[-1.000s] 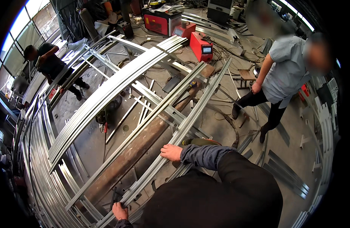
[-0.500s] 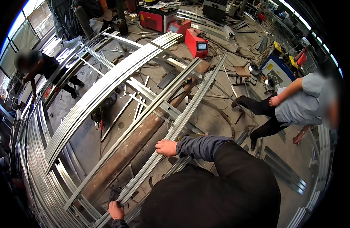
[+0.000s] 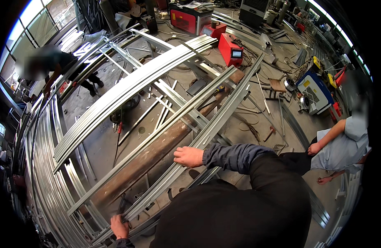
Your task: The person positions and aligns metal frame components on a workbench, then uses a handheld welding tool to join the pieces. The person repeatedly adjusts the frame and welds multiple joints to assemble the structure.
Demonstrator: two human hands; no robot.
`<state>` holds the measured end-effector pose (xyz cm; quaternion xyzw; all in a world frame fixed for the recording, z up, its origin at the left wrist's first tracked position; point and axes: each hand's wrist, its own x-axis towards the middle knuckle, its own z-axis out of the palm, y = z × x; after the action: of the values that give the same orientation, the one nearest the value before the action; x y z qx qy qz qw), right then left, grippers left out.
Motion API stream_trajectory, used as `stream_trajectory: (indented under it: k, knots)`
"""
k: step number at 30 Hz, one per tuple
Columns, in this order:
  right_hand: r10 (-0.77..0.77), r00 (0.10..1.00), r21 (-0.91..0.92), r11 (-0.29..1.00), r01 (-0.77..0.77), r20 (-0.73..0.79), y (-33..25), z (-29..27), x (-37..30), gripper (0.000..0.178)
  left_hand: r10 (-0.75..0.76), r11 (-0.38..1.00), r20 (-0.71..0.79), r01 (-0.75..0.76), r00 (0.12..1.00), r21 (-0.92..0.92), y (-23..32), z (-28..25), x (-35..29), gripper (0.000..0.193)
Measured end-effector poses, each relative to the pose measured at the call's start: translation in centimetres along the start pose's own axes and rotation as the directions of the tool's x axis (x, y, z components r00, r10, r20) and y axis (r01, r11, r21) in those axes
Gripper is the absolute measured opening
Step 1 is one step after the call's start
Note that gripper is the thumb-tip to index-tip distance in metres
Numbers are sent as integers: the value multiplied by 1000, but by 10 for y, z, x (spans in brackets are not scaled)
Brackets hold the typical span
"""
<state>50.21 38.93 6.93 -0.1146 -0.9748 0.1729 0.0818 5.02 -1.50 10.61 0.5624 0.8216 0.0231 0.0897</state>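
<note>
A long galvanized steel channel [image 3: 215, 123] runs slantwise before me, from the lower left to the upper right. My right hand [image 3: 189, 156] is closed over its edge around the middle, fingers curled. Nearer its lower end, my left hand [image 3: 119, 226] grips the same channel with its fingers wrapped round the edge, partly hidden. Beyond it lies a second, parallel steel channel [image 3: 157, 136], resting across metal crossbars. A rusty brown pipe [image 3: 145, 165] shows beneath that one.
Several bright steel channels [image 3: 132, 91] lie farther off, with more stacked at the left [image 3: 41, 165]. A person in grey [image 3: 337, 144] stands at the right; another in dark clothes [image 3: 62, 66] bends at the far left. Red machines [image 3: 230, 49], cables and offcuts lie about the floor.
My view has shifted, so the scene sits farther right. Both hands keep hold of the channel, which shows more of its broad face. The person in grey appears farther right and lower.
</note>
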Motion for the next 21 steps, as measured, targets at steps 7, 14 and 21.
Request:
stream_trajectory:
  k: [7,14,21]
  knots:
    - [-115,987,-156,983,97,-115,-13,-64,81,22,-39,999,-117,36,992,-28,-15,-54,-4,46]
    - [-278,948,-258,938,233,-155,-10,-91,206,17,-101,989,-289,126,952,71,-46,-75,-3,39]
    - [-343,937,-278,909,312,-67,25,-59,314,25,-179,975,-270,207,946,80,-72,-71,9,38]
